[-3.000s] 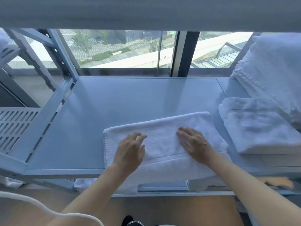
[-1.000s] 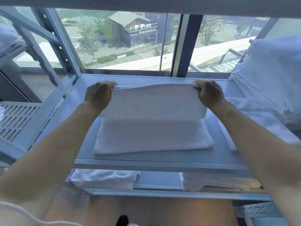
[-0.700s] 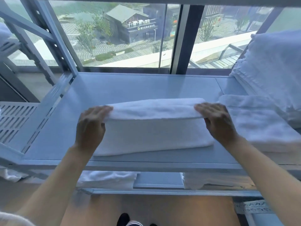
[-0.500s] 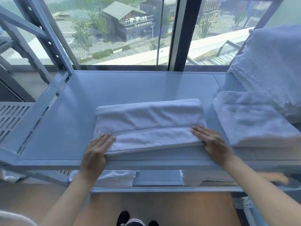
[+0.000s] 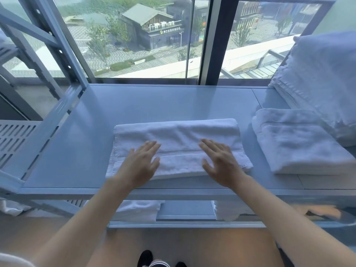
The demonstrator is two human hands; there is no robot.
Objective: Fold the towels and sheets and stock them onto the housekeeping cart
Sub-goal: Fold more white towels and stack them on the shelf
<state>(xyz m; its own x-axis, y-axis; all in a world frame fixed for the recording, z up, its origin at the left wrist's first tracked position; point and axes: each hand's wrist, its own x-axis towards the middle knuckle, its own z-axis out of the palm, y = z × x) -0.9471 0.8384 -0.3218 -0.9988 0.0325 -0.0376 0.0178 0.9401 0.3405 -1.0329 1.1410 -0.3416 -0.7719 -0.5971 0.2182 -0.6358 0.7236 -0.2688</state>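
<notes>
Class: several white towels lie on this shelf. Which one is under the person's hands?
The middle towel: both the left hand and right hand lie flat on it; the others lie untouched.

Tall linen stack (image 5: pixel 325 79) cut off by right edge. 2 towel piles on lower shelf (image 5: pixel 138 210) mostly hidden under top shelf (image 5: pixel 77 151). Blurred orange obj (image 5: pixel 323 211) at right, can't ID.

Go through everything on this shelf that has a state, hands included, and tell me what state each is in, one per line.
Towel: folded, lying flat on the shelf.
Left hand: open, fingers straight, on the towel.
Right hand: open, fingers spread, on the towel.
Second towel: folded, lying to the right.
Linen stack: piled at far right.
</notes>
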